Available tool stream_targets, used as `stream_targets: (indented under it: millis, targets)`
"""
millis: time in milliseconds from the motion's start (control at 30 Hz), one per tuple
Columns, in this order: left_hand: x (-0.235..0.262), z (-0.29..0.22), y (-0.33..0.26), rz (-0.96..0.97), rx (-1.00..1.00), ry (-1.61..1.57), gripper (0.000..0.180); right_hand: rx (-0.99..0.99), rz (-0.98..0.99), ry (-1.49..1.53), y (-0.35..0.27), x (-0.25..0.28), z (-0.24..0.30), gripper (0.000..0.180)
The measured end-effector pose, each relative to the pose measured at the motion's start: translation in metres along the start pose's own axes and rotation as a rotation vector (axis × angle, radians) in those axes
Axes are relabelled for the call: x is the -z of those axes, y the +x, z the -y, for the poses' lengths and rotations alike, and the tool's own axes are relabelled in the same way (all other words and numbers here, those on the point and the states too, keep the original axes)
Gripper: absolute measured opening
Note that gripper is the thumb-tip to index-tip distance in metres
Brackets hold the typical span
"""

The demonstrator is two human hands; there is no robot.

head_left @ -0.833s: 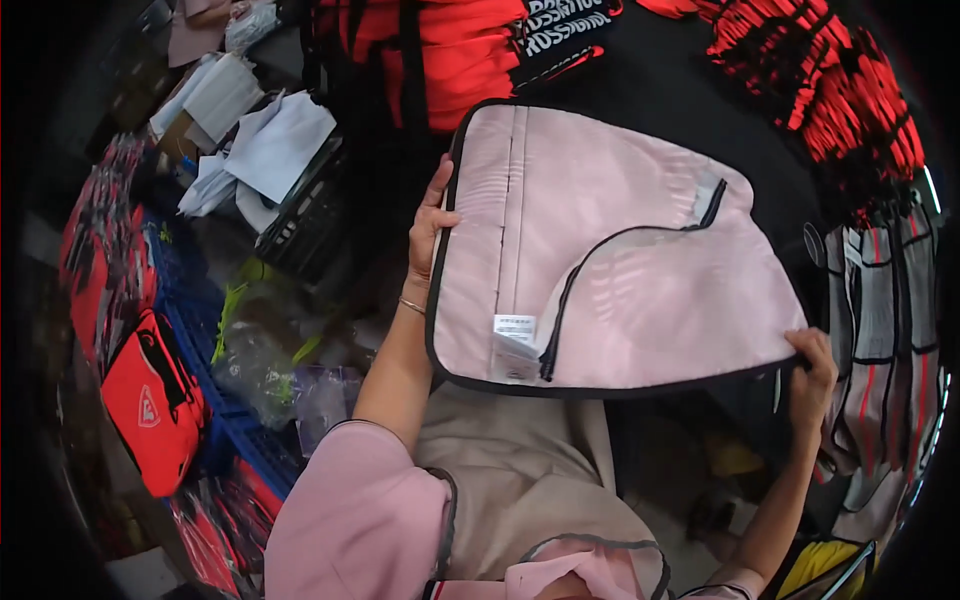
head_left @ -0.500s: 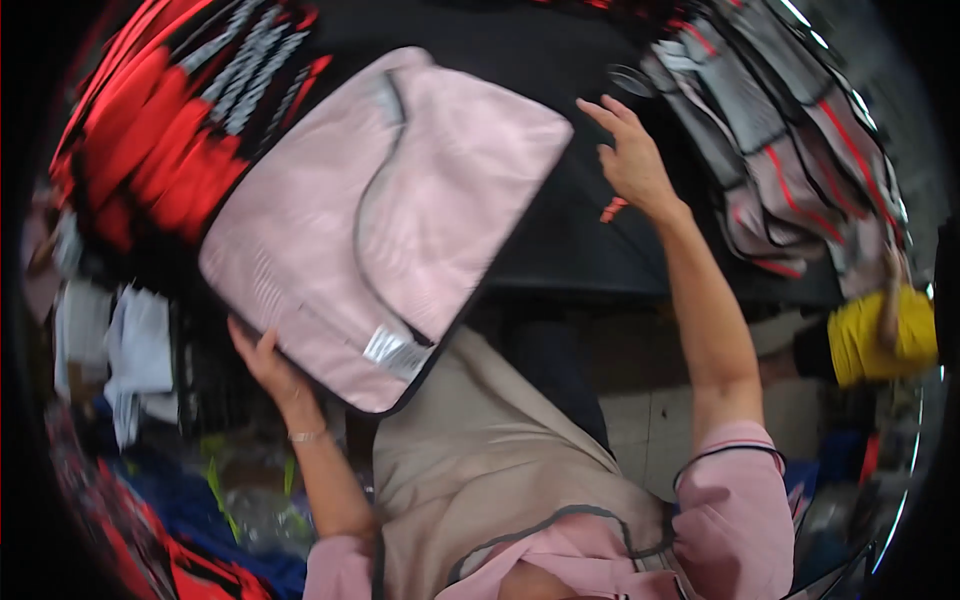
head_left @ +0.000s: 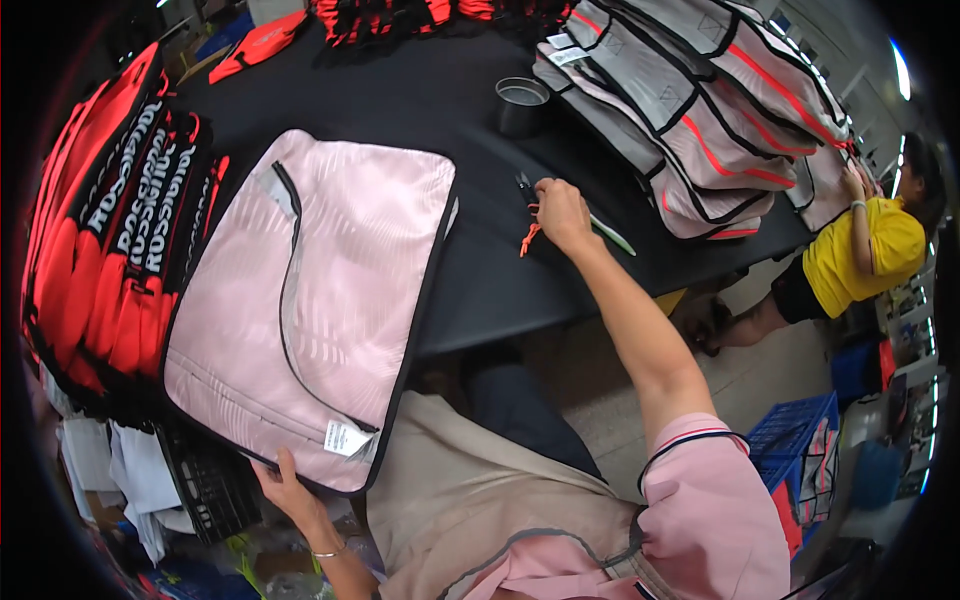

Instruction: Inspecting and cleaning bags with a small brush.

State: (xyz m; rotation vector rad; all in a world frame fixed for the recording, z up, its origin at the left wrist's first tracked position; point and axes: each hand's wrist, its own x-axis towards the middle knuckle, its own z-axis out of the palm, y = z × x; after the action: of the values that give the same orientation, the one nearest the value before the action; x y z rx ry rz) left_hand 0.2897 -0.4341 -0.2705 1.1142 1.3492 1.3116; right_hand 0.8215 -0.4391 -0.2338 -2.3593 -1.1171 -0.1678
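A flat pink fabric bag piece [head_left: 370,240] with black edging, a curved dark seam and a white label [head_left: 347,438] lies tilted over the table's near edge. My left hand [head_left: 288,490] pinches its lower edge, thumb on top, the other fingers mostly hidden underneath. To the right of the piece, my right hand [head_left: 563,212] is closed on small dark thread snips [head_left: 524,187], their tips poking out past the fingers. An orange cord [head_left: 530,240] hangs beside that hand. Just right of it, partly behind the wrist, lies a slim white-and-green tool [head_left: 612,236].
A black-covered table [head_left: 420,110] carries stacked red-and-black bags [head_left: 130,220] at left and a pile of grey-pink bags [head_left: 690,130] at right. A dark metal cup [head_left: 521,105] stands near that pile. A person in yellow [head_left: 868,250] works at far right, near a blue crate [head_left: 795,440].
My right hand, fingers spread before, has closed on the snips. The pink piece now sits lower and further left in view, still in my left hand. The whole view has shifted.
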Motion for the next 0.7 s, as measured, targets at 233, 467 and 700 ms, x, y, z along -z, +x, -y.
stream_targets:
  millis: [233, 467, 700]
  targets:
    - [-0.010, -0.011, 0.010, 0.015, -0.063, 0.040, 0.047, -0.027, -0.155, -0.141, 0.000, -0.003, -0.057, 0.019]
    - [-0.059, -0.014, 0.030, 0.150, -0.064, -0.043, 0.046, 0.052, -0.070, -0.149, 0.009, -0.037, -0.012, 0.024]
    - [-0.043, 0.001, 0.036, 0.105, 0.130, -0.512, 0.060, -0.028, 0.059, -0.112, 0.002, -0.022, -0.016, 0.024]
